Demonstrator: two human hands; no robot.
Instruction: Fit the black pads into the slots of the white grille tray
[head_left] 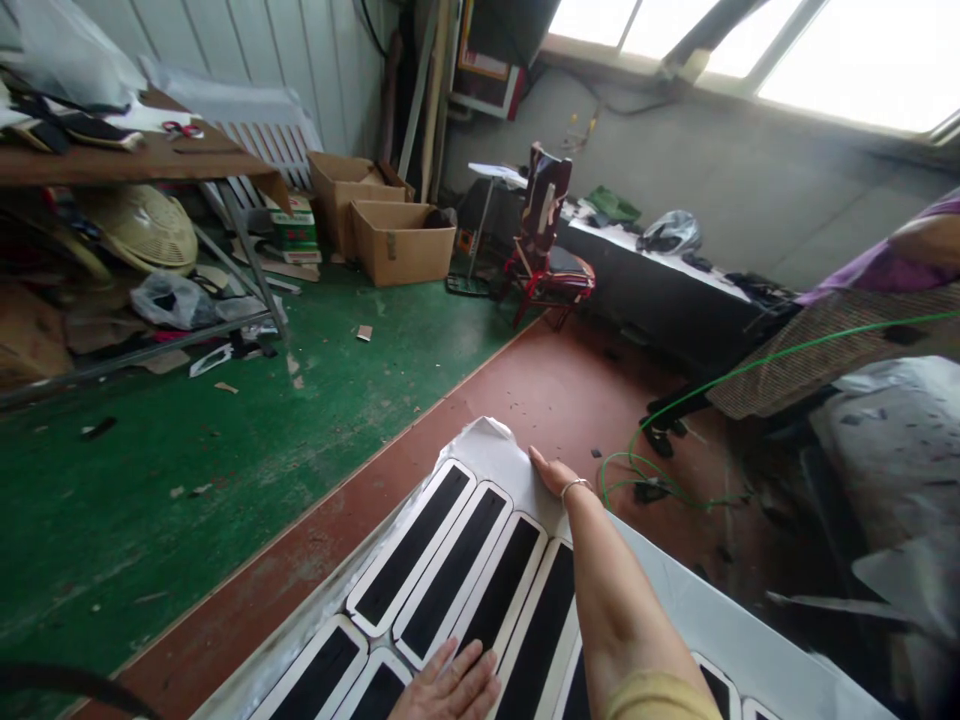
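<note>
Rows of long flat pieces [414,545] with white rounded rims and black middles lie side by side on a white-covered worktable [480,450]. At the bottom of the view my left hand [448,685] rests on these pieces, its fingers stretched out and lying flat. My right hand [553,472], with a bangle at the wrist, reaches to the table's far end. It touches the white covering just beyond the pieces, and its fingers look extended and hold nothing I can see. My right forearm hides part of the rows.
At the right a person in a purple top [885,255] stands near a green hose [750,365]. Cardboard boxes [405,245] and a chair [547,240] stand farther back. A cluttered brown table [210,160] is at the left. Scraps litter the green floor [300,430].
</note>
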